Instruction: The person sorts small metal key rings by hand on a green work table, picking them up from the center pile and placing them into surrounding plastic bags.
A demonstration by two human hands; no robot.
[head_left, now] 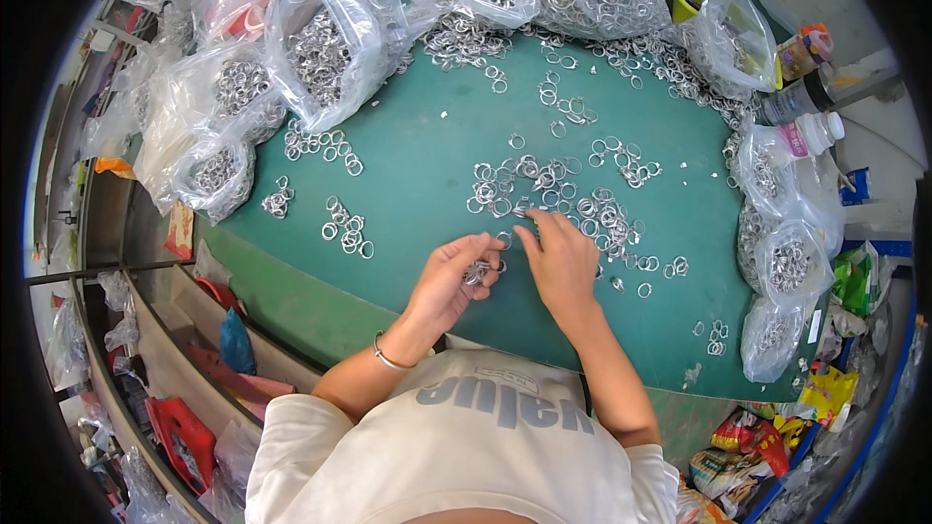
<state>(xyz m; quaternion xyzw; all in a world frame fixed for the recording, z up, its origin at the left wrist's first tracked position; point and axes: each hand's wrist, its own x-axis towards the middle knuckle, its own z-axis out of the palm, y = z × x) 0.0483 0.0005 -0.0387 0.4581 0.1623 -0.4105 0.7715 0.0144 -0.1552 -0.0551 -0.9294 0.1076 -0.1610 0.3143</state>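
My left hand [451, 281] is closed around a small bunch of silver rings [476, 273], which shows between its curled fingers. One more ring [505, 241] is at its fingertips, just left of my right thumb. My right hand [563, 267] is palm down close beside it, thumb and index finger slightly apart. Its index fingertip reaches a ring [522, 205] at the near edge of a loose pile of rings [604, 218] on the green tabletop [417, 165]. The undersides of the right fingers are hidden.
Clear plastic bags full of rings [320, 53] line the far and left edges. More bags [788, 262] stand at the right, near a white bottle [820, 131]. Small ring groups [348, 228] lie at the left. Shelving [184, 330] holds red bins below left.
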